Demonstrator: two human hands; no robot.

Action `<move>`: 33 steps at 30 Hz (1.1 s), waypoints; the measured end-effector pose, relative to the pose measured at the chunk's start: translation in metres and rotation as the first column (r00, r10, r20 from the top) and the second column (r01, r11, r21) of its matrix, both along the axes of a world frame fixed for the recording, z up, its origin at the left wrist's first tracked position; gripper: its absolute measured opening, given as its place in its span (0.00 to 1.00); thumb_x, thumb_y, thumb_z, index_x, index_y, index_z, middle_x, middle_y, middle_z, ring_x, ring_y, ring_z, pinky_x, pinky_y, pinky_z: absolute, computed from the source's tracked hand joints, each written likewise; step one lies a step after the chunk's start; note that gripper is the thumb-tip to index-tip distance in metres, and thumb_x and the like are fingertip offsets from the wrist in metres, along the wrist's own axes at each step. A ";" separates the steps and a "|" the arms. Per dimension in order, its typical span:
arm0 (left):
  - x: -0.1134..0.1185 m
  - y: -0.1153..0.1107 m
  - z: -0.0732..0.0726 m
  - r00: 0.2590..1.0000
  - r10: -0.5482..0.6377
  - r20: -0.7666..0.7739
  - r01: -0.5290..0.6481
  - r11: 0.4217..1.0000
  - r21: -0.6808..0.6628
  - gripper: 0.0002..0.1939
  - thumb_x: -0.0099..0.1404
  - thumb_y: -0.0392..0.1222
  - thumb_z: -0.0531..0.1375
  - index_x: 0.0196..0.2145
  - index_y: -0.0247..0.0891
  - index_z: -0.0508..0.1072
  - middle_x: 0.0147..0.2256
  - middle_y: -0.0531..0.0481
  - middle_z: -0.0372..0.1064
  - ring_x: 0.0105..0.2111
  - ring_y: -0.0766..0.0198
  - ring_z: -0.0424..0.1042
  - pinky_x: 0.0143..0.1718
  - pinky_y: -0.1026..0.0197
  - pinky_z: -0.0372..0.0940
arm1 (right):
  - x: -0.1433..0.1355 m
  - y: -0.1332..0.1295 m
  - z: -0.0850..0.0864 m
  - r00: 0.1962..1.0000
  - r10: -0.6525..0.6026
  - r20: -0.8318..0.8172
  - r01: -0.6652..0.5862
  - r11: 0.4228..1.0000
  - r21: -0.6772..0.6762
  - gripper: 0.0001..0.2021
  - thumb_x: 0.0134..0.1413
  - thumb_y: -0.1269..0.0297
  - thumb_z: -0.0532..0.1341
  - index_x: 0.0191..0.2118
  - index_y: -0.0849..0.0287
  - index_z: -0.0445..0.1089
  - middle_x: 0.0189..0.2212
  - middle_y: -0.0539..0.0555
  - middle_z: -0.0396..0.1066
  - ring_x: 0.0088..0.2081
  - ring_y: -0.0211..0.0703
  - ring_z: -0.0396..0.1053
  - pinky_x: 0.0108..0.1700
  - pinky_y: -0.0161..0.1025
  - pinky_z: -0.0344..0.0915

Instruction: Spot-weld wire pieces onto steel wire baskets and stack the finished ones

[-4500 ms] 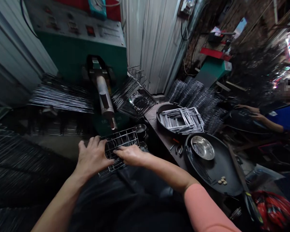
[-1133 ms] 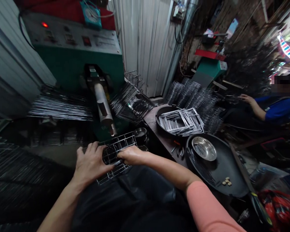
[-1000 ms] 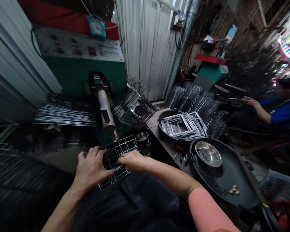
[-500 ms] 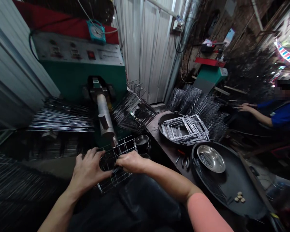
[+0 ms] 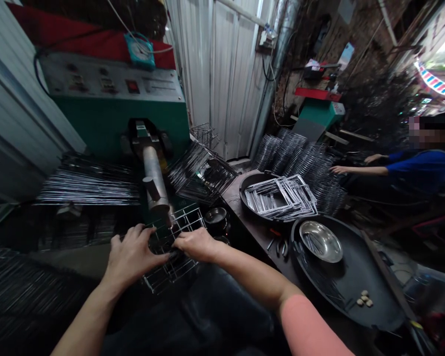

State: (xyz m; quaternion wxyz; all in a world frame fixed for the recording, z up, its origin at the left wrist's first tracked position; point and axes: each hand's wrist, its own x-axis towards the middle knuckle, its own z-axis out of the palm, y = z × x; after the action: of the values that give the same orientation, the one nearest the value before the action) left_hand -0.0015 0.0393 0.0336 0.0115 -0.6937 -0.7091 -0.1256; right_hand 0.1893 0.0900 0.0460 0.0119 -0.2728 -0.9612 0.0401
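A wire rack (image 5: 185, 222) of crossed metal rods is held tilted at the tip of a spot welder (image 5: 155, 170), whose thick grey arm comes down to the rods. My left hand (image 5: 131, 254) grips the rack's left side, thumb and fingers spread wide across its wires. On the right part of the rack, my right hand (image 5: 196, 244) is closed with its fingertips pinched at the wires. Whatever sits right under those fingertips is hidden. Dark clothing lies below the rack.
Wire pieces lie stacked left (image 5: 89, 183) and right (image 5: 203, 170) of the welder. A black pan (image 5: 244, 198) holds rectangular wire frames. A larger black tray (image 5: 371, 267) carries a steel bowl (image 5: 321, 241). Pliers (image 5: 282, 247) lie beside it. A co-worker in blue (image 5: 419, 168) sits at right.
My view has shifted slightly, so the scene sits a little further left. Both hands stay on the wire rack with nearly the same grip. The co-worker's arm now reaches further forward.
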 end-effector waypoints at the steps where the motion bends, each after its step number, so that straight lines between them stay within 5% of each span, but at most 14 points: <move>1: -0.002 0.004 0.000 1.000 0.014 0.013 -0.014 1.000 -0.006 0.33 0.50 0.57 0.61 0.51 0.35 0.71 0.55 0.28 0.67 0.57 0.32 0.65 0.55 0.31 0.60 | -0.003 0.004 0.001 1.000 -0.009 0.000 0.009 1.000 0.002 0.09 0.63 0.71 0.57 0.45 0.55 0.73 0.43 0.51 0.78 0.41 0.40 0.77 0.23 0.33 0.57; 11: -0.006 0.020 0.002 0.997 0.067 0.042 -0.059 0.986 -0.159 0.39 0.50 0.64 0.61 0.52 0.33 0.69 0.56 0.28 0.66 0.57 0.33 0.64 0.54 0.29 0.60 | 0.002 0.010 -0.007 0.978 -0.151 -0.145 0.142 0.988 -0.067 0.17 0.63 0.66 0.59 0.57 0.48 0.69 0.56 0.52 0.73 0.48 0.43 0.75 0.37 0.36 0.71; 16: -0.003 0.021 0.004 0.996 0.085 -0.003 -0.085 0.985 -0.150 0.38 0.52 0.60 0.60 0.54 0.31 0.67 0.57 0.25 0.64 0.59 0.35 0.62 0.56 0.31 0.58 | 0.009 0.009 -0.006 0.947 -0.303 -0.104 0.294 0.952 -0.087 0.13 0.67 0.66 0.54 0.51 0.52 0.73 0.54 0.53 0.72 0.45 0.44 0.76 0.38 0.38 0.71; 33: -0.023 0.045 0.014 0.993 0.101 0.063 -0.091 0.984 -0.153 0.30 0.53 0.59 0.59 0.47 0.36 0.69 0.51 0.29 0.68 0.54 0.34 0.66 0.52 0.33 0.61 | -0.017 0.040 -0.011 0.926 -0.323 -0.194 0.310 0.946 -0.094 0.12 0.69 0.62 0.54 0.50 0.51 0.74 0.53 0.52 0.73 0.45 0.42 0.76 0.38 0.35 0.70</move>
State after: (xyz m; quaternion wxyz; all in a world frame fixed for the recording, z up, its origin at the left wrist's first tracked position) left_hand -0.0249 0.0841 0.0474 -0.0598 -0.6527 -0.7492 -0.0956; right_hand 0.1724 0.1295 0.0345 0.1097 -0.4188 -0.8964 0.0954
